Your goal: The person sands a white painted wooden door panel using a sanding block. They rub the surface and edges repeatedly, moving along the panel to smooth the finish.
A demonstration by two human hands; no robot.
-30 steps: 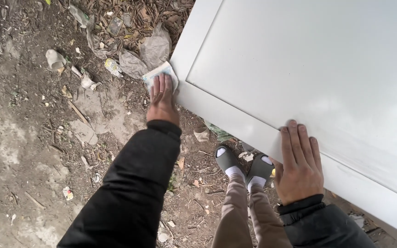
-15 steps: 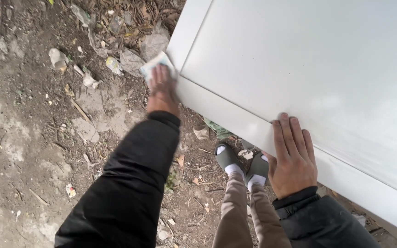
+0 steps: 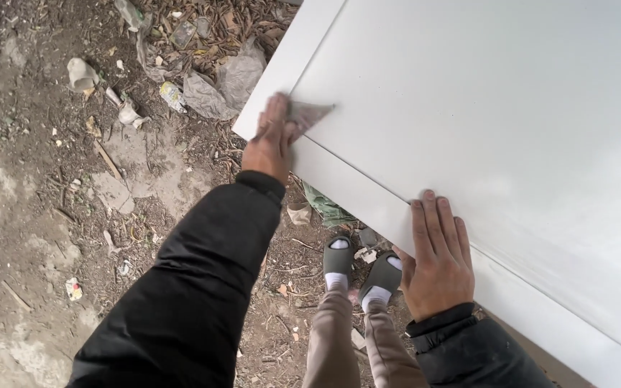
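At the white panel's (image 3: 468,108) edge, left hand (image 3: 271,140) presses a cloth (image 3: 307,115); right hand (image 3: 436,259) lies flat.

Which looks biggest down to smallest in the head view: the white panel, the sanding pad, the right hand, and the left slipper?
1. White panel, by far the largest.
2. Right hand.
3. Left slipper, though it lies farther from the camera, so it looks smaller than it is.
4. Sanding pad, partly hidden under the left hand.
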